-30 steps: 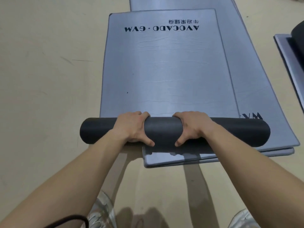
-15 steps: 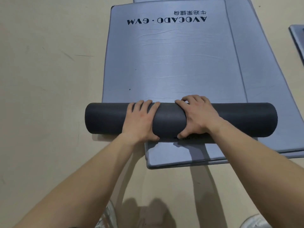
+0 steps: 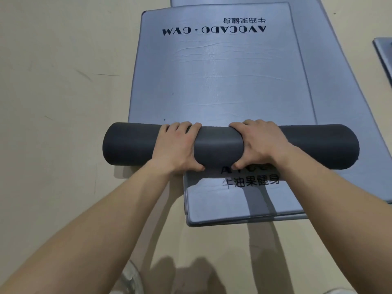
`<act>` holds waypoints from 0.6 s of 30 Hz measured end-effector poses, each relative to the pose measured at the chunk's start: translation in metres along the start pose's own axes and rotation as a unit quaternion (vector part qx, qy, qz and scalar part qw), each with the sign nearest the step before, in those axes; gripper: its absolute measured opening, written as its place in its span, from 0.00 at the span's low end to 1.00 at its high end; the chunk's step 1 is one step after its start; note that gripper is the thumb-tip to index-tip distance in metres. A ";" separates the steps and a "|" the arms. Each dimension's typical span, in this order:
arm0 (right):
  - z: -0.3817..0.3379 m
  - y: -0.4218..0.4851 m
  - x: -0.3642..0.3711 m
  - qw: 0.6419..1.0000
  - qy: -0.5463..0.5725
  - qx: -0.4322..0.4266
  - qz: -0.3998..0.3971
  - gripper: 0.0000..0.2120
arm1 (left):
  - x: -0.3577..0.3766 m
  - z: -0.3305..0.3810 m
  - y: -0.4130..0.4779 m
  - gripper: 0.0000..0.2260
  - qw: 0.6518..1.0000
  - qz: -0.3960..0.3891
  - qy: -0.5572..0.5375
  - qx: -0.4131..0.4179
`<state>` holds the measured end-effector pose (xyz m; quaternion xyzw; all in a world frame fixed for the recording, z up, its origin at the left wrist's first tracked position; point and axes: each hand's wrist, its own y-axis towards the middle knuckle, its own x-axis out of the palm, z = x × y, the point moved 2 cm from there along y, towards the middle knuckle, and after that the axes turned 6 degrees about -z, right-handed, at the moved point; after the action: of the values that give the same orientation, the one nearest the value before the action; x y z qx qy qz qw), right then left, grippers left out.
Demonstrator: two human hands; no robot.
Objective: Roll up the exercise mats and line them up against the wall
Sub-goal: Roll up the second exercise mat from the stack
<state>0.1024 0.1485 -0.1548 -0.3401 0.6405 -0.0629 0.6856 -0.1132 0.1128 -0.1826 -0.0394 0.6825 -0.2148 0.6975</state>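
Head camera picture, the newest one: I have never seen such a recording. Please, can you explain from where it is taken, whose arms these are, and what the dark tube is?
There is no machine here. A person wears a camera on the head, looking forward and down, so the two bare arms are that person's own. The left hand and the right hand both grip the dark roll, fingers over its top, thumbs on the near side. That roll is the rolled-up part of a grey exercise mat; its flat part, printed AVOCADO GYM, lies ahead. Beneath it lies a second grey mat, and a corner of another mat shows at the right edge. All rest on a beige floor.
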 end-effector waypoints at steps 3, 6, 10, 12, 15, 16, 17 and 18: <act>-0.008 -0.013 -0.009 0.993 0.063 -0.010 -0.098 0.47 | -0.014 -0.002 -0.009 0.49 0.995 -0.092 -0.020 0.015; -0.021 -0.044 0.008 0.980 0.098 -0.001 -0.174 0.52 | -0.009 0.003 -0.033 0.48 0.976 -0.211 -0.045 0.030; -0.040 -0.078 0.038 1.000 0.011 0.025 -0.004 0.57 | -0.010 0.003 -0.038 0.47 0.967 -0.240 -0.082 0.028; -0.048 -0.083 0.047 0.998 -0.008 0.040 0.046 0.57 | -0.013 -0.001 -0.034 0.47 0.960 -0.256 -0.111 0.023; -0.042 -0.072 0.037 0.999 0.005 0.034 0.024 0.56 | -0.013 0.005 -0.039 0.49 0.977 -0.191 -0.094 0.026; -0.037 -0.064 0.029 0.999 0.024 0.029 0.005 0.56 | -0.009 0.012 -0.044 0.50 0.989 -0.138 -0.054 0.026; -0.032 -0.054 0.018 0.998 0.050 0.025 -0.020 0.56 | -0.003 0.019 -0.049 0.52 0.996 -0.083 -0.009 0.027; -0.027 -0.043 0.007 0.995 0.079 0.020 -0.052 0.57 | 0.003 0.025 -0.053 0.53 0.999 -0.038 0.022 0.027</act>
<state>0.0940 0.1016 -0.1351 -0.3536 0.6726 -0.1380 0.6352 -0.1021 0.0580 -0.1649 -0.0415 0.6899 -0.2604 0.6742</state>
